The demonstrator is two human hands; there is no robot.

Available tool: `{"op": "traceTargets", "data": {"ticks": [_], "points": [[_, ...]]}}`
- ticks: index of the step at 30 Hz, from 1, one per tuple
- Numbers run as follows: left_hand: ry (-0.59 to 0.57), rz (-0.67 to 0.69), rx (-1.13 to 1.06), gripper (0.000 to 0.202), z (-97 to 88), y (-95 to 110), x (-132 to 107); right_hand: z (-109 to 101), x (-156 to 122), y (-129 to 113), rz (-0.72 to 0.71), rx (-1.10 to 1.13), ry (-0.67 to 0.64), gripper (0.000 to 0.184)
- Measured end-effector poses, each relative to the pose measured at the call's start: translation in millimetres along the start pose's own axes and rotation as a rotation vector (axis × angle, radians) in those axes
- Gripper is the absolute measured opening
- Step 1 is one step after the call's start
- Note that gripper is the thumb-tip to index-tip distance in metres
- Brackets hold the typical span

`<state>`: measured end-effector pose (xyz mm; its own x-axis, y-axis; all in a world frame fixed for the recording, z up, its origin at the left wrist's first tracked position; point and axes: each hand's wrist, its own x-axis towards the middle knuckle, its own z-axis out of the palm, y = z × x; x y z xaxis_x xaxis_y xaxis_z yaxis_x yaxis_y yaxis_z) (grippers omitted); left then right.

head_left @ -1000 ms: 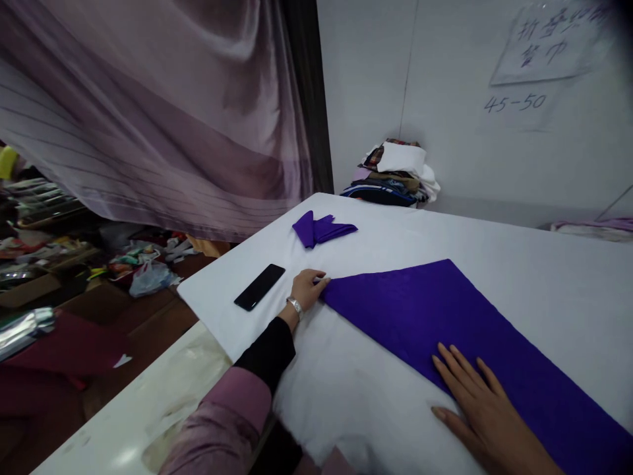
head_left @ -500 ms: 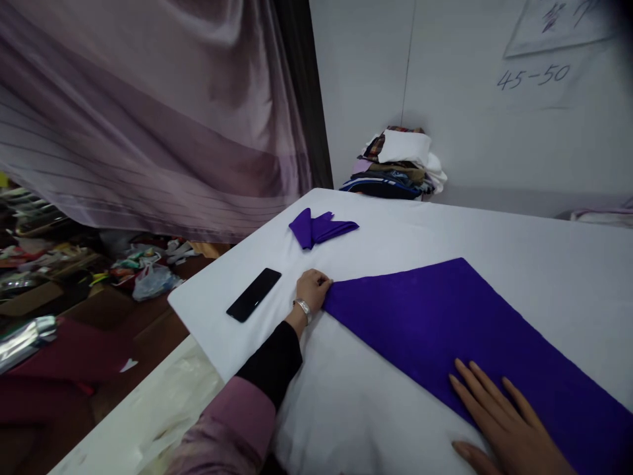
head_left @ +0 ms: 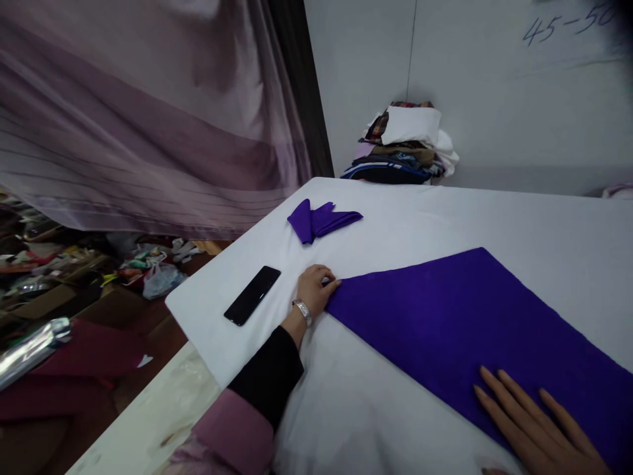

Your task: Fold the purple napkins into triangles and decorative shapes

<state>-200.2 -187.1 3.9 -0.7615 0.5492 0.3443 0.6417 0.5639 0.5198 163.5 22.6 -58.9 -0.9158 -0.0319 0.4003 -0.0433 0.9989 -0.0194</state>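
A large purple cloth lies flat on the white-covered table, folded into a triangle. My left hand pinches its left corner, fingers closed on the tip; a watch shows on that wrist. My right hand lies flat on the cloth's near edge at the bottom right, fingers stretched out. A smaller folded purple cloth sits farther back on the table.
A black phone lies on the table just left of my left hand. A pile of folded clothes is stacked in the corner by the wall. A mauve curtain hangs at left, with clutter on the floor below.
The view has tilted down and shifted. My right hand has slid rightward along the cloth's near edge. My left hand stays on the corner.
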Motion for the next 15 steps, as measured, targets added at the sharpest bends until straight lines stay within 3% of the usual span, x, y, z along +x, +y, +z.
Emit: {"op": "traceTargets", "data": {"ticks": [15], "points": [[0.134,-0.166,0.025,0.022,-9.8,-10,3,2,-5,-1,0.056,0.057,0.000,0.086]]}}
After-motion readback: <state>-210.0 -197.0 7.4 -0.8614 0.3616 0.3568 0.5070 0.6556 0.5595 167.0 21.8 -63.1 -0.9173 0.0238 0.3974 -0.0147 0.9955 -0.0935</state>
